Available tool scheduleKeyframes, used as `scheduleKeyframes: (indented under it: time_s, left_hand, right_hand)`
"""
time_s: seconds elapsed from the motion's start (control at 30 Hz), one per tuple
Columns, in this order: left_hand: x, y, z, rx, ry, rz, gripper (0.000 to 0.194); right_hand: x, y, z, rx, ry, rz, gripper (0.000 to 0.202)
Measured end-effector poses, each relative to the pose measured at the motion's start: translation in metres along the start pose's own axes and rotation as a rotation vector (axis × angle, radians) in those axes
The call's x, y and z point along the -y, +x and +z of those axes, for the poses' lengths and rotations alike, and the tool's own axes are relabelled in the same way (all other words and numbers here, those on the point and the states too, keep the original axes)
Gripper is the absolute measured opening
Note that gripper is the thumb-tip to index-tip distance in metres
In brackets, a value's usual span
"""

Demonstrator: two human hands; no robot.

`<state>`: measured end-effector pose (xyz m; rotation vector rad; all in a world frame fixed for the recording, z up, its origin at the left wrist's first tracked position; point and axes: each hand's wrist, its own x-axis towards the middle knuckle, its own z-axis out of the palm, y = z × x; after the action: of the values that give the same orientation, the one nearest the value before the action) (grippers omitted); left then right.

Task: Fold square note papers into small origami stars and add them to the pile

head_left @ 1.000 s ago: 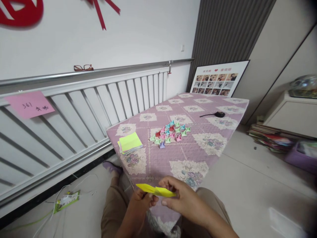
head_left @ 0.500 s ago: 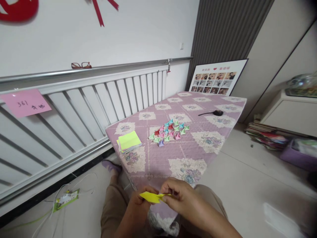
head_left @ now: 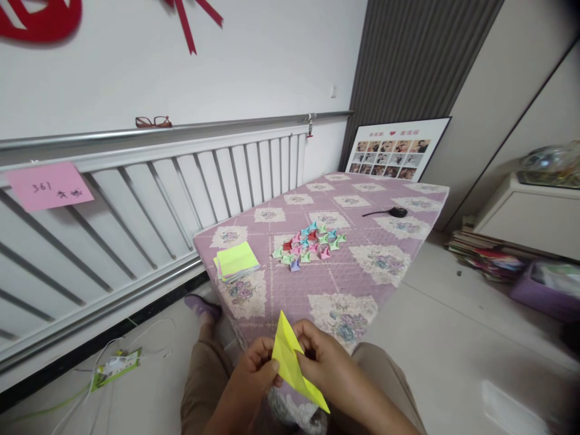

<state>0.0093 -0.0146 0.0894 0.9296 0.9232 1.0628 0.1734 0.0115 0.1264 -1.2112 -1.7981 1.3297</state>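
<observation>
Brown glasses [head_left: 154, 122] rest on the pipe [head_left: 226, 125] above the radiator [head_left: 186, 175]

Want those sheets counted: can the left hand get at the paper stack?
Probably yes; nothing visible stands between the left hand and the paper stack, though that hand holds the yellow sheet.

Ok so a second ago we had the yellow paper [head_left: 286, 355] sideways and nearly edge-on; now we've swung it round, one tip up top, another lower right, broad face showing.
</observation>
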Motion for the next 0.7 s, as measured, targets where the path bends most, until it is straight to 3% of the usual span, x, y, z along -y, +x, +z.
scheduleKeyframes:
  time_s: [0.17, 0.37, 0.57, 0.7]
  left_hand:
    - [-0.002, -0.004, 0.000, 0.036, -0.232, -0.072, 0.037]
    - [0.006, -0.006, -0.009, 0.076, -0.230, -0.050, 0.045]
    - [0.014, -0.007, -0.013, 0.033, 0.352, 0.105, 0.063]
    - [0.020, -0.011, -0.017, -0.039, 0.842, 0.315, 0.075]
  right_hand:
    - [-0.003, -0.001, 0.006, -0.057, 0.053, -0.039, 0.010]
    - [-0.001, -0.009, -0.002, 0.118, -0.056, -0.088, 0.015]
    - [0.002, -0.011, -0.004, 0.209, -0.056, -0.054, 0.016]
    - [0.000, -0.011, -0.004, 0.207, -0.166, -0.088, 0.017]
